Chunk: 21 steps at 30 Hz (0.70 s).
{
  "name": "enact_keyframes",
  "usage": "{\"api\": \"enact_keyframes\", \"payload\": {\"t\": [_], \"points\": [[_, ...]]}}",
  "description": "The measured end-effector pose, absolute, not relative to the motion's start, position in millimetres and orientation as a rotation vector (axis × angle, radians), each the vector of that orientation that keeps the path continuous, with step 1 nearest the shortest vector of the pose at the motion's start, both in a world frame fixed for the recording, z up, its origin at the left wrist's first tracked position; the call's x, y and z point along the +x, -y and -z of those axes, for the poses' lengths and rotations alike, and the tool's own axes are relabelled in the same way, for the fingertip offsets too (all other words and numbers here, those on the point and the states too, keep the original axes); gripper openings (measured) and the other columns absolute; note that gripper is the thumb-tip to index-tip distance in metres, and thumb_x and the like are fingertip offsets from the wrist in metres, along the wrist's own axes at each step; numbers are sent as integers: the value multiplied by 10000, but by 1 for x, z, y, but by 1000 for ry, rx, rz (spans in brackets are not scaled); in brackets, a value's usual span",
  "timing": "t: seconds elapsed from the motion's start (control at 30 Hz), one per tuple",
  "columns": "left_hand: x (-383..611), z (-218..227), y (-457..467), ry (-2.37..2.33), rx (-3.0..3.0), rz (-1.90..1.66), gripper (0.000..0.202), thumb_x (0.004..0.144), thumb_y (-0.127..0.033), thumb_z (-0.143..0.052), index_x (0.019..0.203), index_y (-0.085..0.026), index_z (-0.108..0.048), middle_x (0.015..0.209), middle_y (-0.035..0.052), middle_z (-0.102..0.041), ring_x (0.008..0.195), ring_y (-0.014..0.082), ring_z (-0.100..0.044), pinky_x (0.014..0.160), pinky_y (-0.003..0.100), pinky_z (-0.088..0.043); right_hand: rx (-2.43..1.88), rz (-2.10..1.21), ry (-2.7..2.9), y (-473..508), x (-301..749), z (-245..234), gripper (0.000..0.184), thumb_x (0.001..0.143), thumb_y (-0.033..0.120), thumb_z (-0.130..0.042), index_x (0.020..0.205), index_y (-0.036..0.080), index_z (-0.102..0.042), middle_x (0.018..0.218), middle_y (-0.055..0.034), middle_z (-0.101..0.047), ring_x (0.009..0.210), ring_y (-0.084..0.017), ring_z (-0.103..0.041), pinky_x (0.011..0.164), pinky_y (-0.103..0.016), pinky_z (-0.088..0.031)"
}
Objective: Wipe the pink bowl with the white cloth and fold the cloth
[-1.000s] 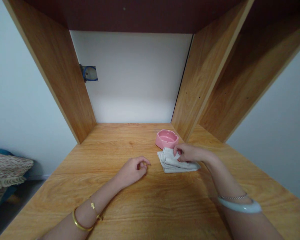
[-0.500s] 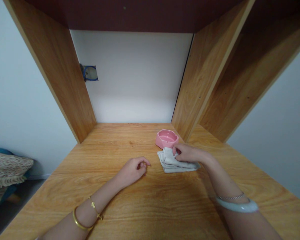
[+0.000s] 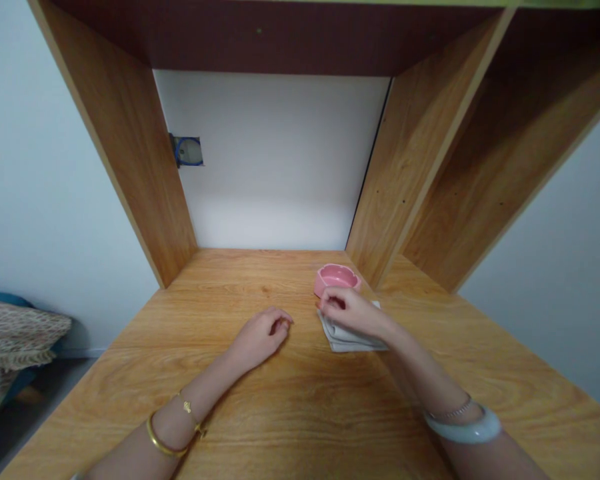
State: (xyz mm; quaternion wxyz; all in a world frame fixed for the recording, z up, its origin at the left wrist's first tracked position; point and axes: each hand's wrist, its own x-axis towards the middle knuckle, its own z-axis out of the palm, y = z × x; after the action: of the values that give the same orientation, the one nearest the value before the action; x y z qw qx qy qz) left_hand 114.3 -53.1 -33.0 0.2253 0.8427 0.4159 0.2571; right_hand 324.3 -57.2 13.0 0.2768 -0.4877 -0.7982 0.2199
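Note:
My right hand (image 3: 350, 312) hovers over or rests on a folded light grey cloth (image 3: 353, 341), in front of a pink ashtray (image 3: 336, 276). Its thumb and forefinger are bent together in a pinch at the cloth's left end, and I cannot make out whether anything is between them. Part of the cloth is hidden beneath this hand and forearm. The ashtray has notches in its rim, and its near side is partly covered by my knuckles. To the left, my left hand (image 3: 260, 338) lies on the wooden desktop (image 3: 280, 413) with fingers loosely curled in, nothing in them.
Wooden side panels (image 3: 125, 160) stand at the left and right (image 3: 405, 167), with a dark red shelf (image 3: 280, 40) overhead. An uncovered socket box (image 3: 189, 151) with blue wire is set in the white back wall (image 3: 280, 167). A fringed woven cover (image 3: 20, 333) hangs at far left.
My right hand has moved left across the cloth, towards its left end and the front of the ashtray. My left hand has shifted slightly left. The view has tilted up a little.

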Motion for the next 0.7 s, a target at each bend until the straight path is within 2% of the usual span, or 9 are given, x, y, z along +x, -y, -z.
{"api": "enact_keyframes", "payload": {"t": [0.23, 0.43, 0.7], "points": [[104, 25, 46, -1390, 2420, -653, 346, 869, -350, -310, 672, -174, -534, 705, 38, -599, 667, 160, -537, 593, 240, -350, -1342, -832, 2273, 67, 293, 9, 150, 725, 229, -450, 592, 167, -483, 502, 53, -453, 466, -69, -378, 433, -179, -258], [100, 26, 41, -1555, 2405, -465, 315, 855, -319, -333, 670, -176, -545, 662, 31, -600, 617, 152, -537, 536, 229, -301, -1431, -615, 2433, 66, 285, 23, 124, 710, 210, -468, 602, 169, -514, 563, 35, -522, 507, -72, -412, 469, -183, -264], [99, 31, 41, -1506, 2475, -346, 326, 847, -331, -337, 692, -173, -576, 702, 61, -625, 647, 180, -563, 536, 242, -300, -1470, -500, 2437, 67, 284, 26, 138, 730, 231, -464, 617, 180, -523, 556, 38, -519, 506, -75, -400, 480, -190, -247]]}}
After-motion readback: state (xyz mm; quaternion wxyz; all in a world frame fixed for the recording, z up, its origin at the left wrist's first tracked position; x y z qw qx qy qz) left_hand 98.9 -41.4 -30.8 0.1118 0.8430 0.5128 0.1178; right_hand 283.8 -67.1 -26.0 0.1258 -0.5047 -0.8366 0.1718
